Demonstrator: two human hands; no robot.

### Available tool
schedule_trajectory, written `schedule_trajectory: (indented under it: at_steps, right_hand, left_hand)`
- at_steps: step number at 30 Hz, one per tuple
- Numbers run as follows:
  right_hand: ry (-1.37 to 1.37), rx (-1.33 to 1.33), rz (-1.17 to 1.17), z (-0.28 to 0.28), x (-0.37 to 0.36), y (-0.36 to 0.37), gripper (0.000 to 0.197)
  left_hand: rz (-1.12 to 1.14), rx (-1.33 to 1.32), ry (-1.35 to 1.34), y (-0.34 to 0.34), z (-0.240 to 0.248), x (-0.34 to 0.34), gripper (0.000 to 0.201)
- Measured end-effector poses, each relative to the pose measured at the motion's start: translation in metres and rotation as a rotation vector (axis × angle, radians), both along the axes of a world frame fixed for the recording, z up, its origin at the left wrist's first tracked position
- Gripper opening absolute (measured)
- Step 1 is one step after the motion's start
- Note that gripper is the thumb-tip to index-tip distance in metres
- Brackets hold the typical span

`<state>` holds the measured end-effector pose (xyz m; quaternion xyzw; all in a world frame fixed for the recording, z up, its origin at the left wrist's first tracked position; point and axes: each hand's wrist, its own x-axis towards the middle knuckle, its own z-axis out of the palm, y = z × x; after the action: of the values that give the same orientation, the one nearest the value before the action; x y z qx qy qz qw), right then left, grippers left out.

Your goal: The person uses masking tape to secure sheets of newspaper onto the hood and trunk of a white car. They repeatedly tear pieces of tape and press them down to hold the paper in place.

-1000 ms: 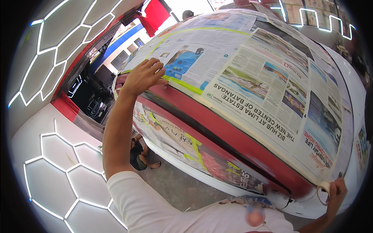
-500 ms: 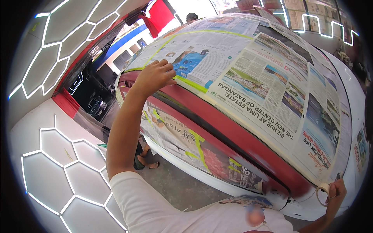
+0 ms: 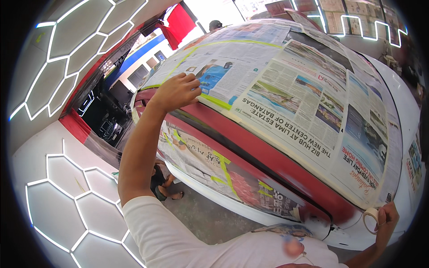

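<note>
A car body with a dark red roof rail [image 3: 268, 153] stretches in front of me, its windshield and side windows covered with newspaper sheets [image 3: 286, 96]. My left hand [image 3: 179, 91] rests at the far end of the rail, beside the yellow-green tape [image 3: 215, 100] on the paper's edge. Its fingers are curled and closed; whatever lies under the fingertips is hidden. At the near right corner my right hand [image 3: 388, 216] grips a roll of cream masking tape [image 3: 370, 220], held close to the paper. A pale tape strip borders the newspaper along the rail between my hands.
More newspaper [image 3: 196, 147] and yellow-green tape cover the car's side below the rail. White body panels [image 3: 393, 80] curve off at the right. Behind the car a person's dark cap [image 3: 215, 25] shows; another person [image 3: 164, 181] is low by the near side. Lit hexagon wall panels stand left.
The view has shifted slightly. Both hands keep nearly the same places on the car, the left still at the rail and the right still holding the tape roll.
</note>
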<state>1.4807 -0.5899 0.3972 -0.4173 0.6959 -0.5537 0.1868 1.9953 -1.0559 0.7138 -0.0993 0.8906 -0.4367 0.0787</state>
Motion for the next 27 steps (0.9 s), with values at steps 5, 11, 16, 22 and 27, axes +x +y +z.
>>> schedule_trajectory:
  at_steps: [5, 11, 16, 22, 27]
  right_hand:
    - [0.051, -0.067, -0.006, -0.007, 0.004, -0.002, 0.028]
    - [0.061, -0.061, -0.007, -0.008, 0.004, -0.003, 0.029]
    - [0.064, -0.067, 0.003, 0.003, 0.007, 0.001, 0.030]
    - [0.089, -0.085, -0.076, -0.026, -0.008, 0.022, 0.029]
    - [0.082, -0.054, -0.068, 0.002, 0.007, 0.015, 0.029]
  left_hand:
    - [-0.026, 0.015, -0.021, -0.001, 0.001, -0.003, 0.027]
    - [-0.125, 0.091, 0.133, 0.015, -0.010, -0.013, 0.034]
    - [-0.070, 0.135, 0.582, 0.024, -0.023, -0.021, 0.032]
    - [0.203, -0.019, 1.168, 0.015, -0.067, 0.025, 0.035]
    - [0.397, 0.070, 1.138, 0.040, -0.110, 0.008, 0.043]
